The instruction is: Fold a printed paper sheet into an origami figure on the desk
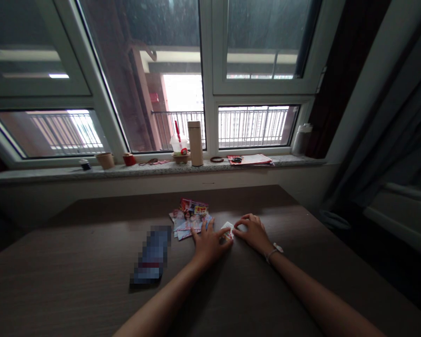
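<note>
Both my hands rest on a dark wooden table [73,262]. Between them lies a small folded piece of paper [228,230], white with coloured print. My left hand [207,243] lies flat with its fingers spread, the thumb pressing the paper's left edge. My right hand [253,231] has its fingers curled and pinches the paper's right edge with thumb and forefinger. A bracelet sits on my right wrist. Just beyond my left hand lies a loose pile of colourful printed sheets [189,217].
A dark flat object [151,256], blurred out, lies left of my left hand. The window sill behind the table holds a beige flask [195,143], a plastic cup [179,144], small pots [105,160], scissors [231,160] and papers [254,159]. Curtains hang at the right.
</note>
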`<state>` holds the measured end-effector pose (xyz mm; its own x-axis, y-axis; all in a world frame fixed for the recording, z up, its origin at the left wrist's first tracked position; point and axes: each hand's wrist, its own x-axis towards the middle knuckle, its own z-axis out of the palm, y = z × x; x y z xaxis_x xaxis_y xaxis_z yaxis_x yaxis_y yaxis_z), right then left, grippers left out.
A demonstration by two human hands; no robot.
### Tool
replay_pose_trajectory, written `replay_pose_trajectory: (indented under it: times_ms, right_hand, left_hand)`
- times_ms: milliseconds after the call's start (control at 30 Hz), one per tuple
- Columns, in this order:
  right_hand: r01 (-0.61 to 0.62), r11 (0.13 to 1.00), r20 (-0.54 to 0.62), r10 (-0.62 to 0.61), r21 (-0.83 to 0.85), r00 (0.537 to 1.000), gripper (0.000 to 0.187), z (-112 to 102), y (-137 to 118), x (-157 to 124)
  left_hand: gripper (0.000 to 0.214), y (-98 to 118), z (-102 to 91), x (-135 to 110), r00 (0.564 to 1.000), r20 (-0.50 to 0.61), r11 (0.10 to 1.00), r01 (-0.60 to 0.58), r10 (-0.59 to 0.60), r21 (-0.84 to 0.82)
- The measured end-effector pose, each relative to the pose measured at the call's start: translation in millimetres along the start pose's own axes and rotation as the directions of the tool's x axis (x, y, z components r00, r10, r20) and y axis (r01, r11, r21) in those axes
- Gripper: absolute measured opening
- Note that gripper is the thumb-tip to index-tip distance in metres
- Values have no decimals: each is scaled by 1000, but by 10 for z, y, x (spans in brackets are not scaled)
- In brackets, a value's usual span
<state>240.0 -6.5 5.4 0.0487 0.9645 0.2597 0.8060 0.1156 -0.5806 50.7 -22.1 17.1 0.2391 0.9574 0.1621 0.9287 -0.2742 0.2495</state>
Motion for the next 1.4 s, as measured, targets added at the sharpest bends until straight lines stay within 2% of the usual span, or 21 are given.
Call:
replay_pose_trajectory:
  times_ms: [200,600,833,1400]
  right_hand:
    - [26,1000,17,-26,5,1000,22,-14,9,-36]
    - [84,996,59,-81,-44,995,29,-44,7,-100]
    - [138,987,94,-131,-81,987,44,-34,44,-132]
    - [140,987,126,-130,-74,983,50,-71,48,-148]
  left_hand:
    - [43,14,-15,-9,1000,-7,1000,1,-2,-14]
    - [42,-1,-55,-12,999,52,1000,5,-6,7]
    - [44,-2,-73,-16,997,74,1000,4,-6,20]
    - [42,-31,-80,-10,997,82,1000,3,-3,2]
